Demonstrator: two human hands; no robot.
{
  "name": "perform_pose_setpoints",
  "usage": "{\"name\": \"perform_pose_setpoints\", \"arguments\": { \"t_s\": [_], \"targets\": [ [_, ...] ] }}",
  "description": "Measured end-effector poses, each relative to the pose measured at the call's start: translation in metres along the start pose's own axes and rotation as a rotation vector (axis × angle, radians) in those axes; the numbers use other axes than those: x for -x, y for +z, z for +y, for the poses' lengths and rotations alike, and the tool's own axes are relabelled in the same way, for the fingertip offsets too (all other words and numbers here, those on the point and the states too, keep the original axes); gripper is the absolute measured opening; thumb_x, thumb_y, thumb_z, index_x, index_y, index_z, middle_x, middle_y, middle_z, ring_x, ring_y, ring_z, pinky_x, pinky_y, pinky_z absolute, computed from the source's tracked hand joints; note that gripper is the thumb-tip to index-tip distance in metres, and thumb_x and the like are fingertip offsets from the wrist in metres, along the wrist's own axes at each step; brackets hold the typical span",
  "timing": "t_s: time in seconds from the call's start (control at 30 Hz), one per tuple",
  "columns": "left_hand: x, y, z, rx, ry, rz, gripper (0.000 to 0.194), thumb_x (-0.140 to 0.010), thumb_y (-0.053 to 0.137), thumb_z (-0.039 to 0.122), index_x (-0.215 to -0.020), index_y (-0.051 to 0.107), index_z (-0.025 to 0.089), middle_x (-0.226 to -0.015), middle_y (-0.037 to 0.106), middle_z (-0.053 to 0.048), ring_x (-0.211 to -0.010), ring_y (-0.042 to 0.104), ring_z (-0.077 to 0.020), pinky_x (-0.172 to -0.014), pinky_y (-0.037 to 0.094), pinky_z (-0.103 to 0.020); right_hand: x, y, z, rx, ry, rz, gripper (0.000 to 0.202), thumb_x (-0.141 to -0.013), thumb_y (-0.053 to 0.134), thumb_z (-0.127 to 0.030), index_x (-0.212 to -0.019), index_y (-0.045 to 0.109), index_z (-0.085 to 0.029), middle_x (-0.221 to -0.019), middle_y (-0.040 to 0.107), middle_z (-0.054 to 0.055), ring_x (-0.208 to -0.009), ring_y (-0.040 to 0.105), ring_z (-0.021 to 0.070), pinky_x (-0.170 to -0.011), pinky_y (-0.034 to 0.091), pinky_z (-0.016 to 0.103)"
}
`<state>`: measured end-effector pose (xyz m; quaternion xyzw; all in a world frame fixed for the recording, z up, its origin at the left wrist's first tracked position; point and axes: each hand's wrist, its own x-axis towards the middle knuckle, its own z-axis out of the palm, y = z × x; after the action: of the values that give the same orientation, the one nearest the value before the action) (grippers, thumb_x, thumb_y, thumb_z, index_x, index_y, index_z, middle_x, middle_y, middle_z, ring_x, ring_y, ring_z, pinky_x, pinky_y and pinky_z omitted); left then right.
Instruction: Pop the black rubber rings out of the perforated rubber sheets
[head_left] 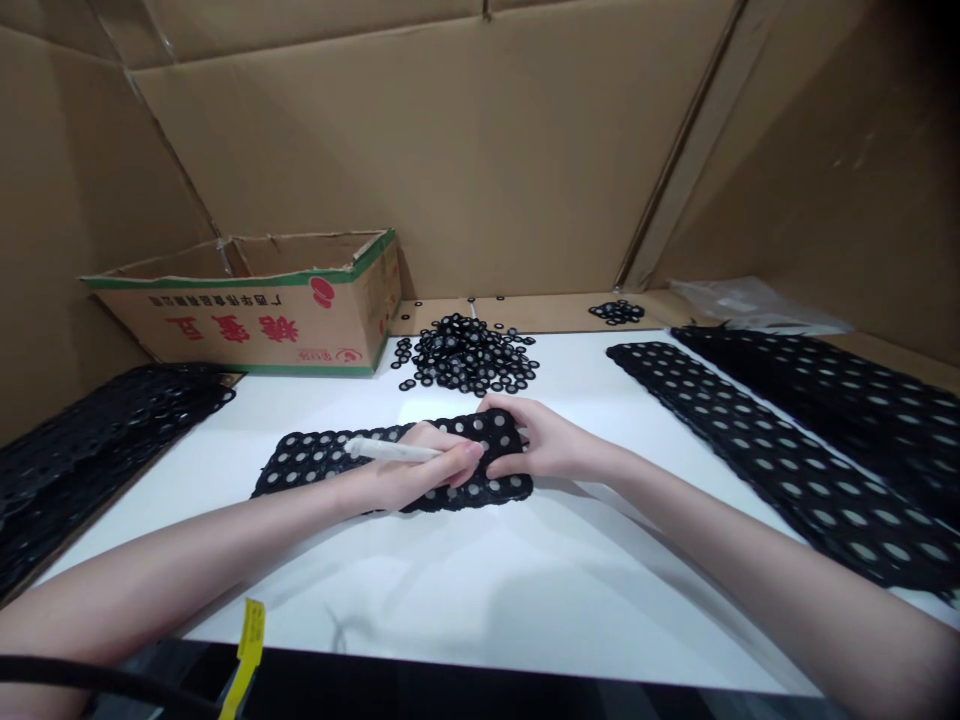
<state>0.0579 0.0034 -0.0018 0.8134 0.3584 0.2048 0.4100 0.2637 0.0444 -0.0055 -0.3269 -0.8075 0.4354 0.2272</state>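
The cardboard box (307, 345) carries upside-down printing on its long side. Large red characters (225, 328) read "糖蜜豆". Above them in the view, a line of small dark characters (214, 300) begins "广西" and ends "食品有限公司"; its middle is hard to make out. The small red print (330, 355) near the box's corner and the print on the yellow tag (249, 640) are too small to read.

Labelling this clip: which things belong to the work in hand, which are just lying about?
In the work:
- black strip, right hand on its end
- white pen-like tool in left hand
- big ring pile, probably; nothing touches it

Lying about:
- cardboard box
- plastic bag
- yellow tag

Can't tell: black strips at right, black stack at left.
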Motion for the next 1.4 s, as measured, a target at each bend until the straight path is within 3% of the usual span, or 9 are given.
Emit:
{"name": "perform_pose_setpoints", "arguments": {
  "t_s": [1.4],
  "targets": [
    [-0.0007,0.0013,-0.0021,-0.027,0.022,0.017,0.047,-0.097,0.033,0.037,-0.058,0.046,0.014,-0.058,0.048,0.003,-0.056,0.04,-0.0072,-0.057,0.032,-0.02,-0.0001,0.0022,0.0078,-0.019,0.018,0.007,0.039,-0.062,0.076,-0.024,-0.09,0.05,-0.021,-0.083,0.052,-0.003,-0.076,0.052,0.0158,-0.064,0.042,0.026]
  ]
}}
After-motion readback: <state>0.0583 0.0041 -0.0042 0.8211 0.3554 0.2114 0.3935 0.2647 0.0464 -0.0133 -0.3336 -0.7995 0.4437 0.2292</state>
